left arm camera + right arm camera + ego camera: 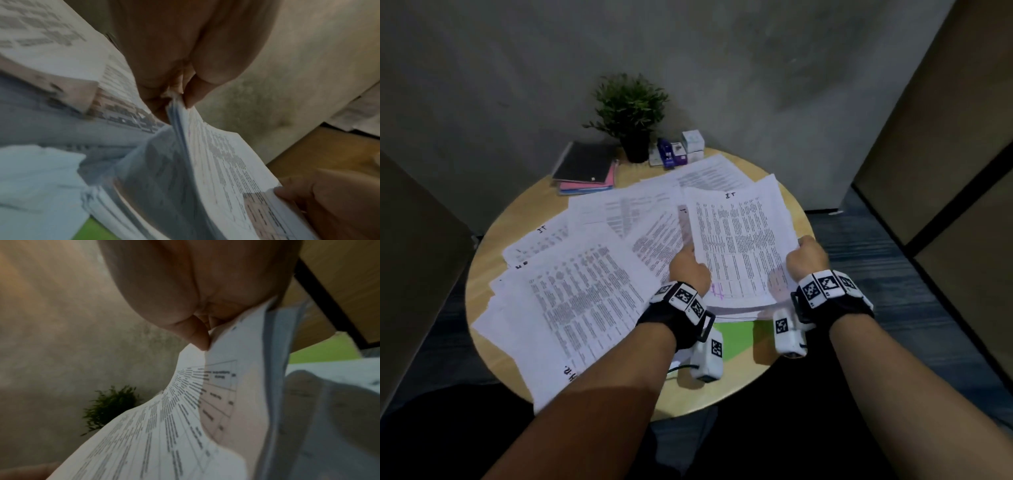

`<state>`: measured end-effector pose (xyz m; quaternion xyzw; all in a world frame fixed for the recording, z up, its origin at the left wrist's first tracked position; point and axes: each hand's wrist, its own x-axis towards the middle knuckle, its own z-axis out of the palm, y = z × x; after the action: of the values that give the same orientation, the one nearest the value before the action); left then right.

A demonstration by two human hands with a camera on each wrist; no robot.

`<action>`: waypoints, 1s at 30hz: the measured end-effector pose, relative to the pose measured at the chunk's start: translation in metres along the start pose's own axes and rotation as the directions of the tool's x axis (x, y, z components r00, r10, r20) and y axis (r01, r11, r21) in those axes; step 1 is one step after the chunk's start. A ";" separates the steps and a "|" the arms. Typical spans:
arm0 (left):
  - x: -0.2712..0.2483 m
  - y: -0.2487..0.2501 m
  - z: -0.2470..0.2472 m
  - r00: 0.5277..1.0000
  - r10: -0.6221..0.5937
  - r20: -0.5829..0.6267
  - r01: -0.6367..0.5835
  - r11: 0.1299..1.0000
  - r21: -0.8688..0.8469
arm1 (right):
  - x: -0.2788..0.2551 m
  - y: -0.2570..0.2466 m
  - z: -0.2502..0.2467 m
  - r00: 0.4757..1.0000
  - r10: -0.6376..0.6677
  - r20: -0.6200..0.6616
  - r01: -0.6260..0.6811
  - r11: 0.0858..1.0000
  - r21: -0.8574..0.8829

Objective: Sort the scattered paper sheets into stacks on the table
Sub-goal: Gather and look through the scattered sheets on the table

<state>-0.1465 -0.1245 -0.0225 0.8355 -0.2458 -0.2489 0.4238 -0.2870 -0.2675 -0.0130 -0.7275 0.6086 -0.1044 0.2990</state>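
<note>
Both hands hold one bundle of printed sheets [736,246] raised over the right half of the round wooden table [524,212]. My left hand [688,265] pinches its left edge, thumb on top; in the left wrist view the left hand [180,95] clamps several sheets [222,170]. My right hand [806,257] grips the right edge, and the right wrist view shows the right hand [202,337] thumb pressed on the top page [164,426]. Loose printed sheets [582,294] lie fanned across the table's left and middle. More pages [709,174] lie at the back.
A potted plant [631,116] stands at the table's far edge, with a dark notebook on pink and blue folders [585,168] to its left and small boxes [681,150] to its right. A green sheet [736,337] lies under the held bundle. Walls close in behind.
</note>
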 end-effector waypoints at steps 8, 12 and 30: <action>-0.005 0.002 0.028 0.980 -0.116 0.163 0.068 0.960 0.273 | 0.020 0.035 0.017 0.972 0.100 0.212 -0.057 0.979 -0.197; -0.013 0.003 0.006 0.985 -0.070 0.159 0.054 0.993 0.104 | 0.014 0.034 0.002 0.992 0.072 0.107 -0.057 0.989 -0.138; -0.039 -0.124 -0.215 0.915 -0.382 -0.129 0.359 0.917 -0.174 | -0.107 -0.134 0.120 0.822 -0.322 0.469 0.457 0.864 -0.209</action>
<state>-0.0165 0.0903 -0.0062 0.8508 -0.0287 -0.2741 0.4475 -0.1406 -0.1187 -0.0110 -0.8804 0.3749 0.0921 0.2753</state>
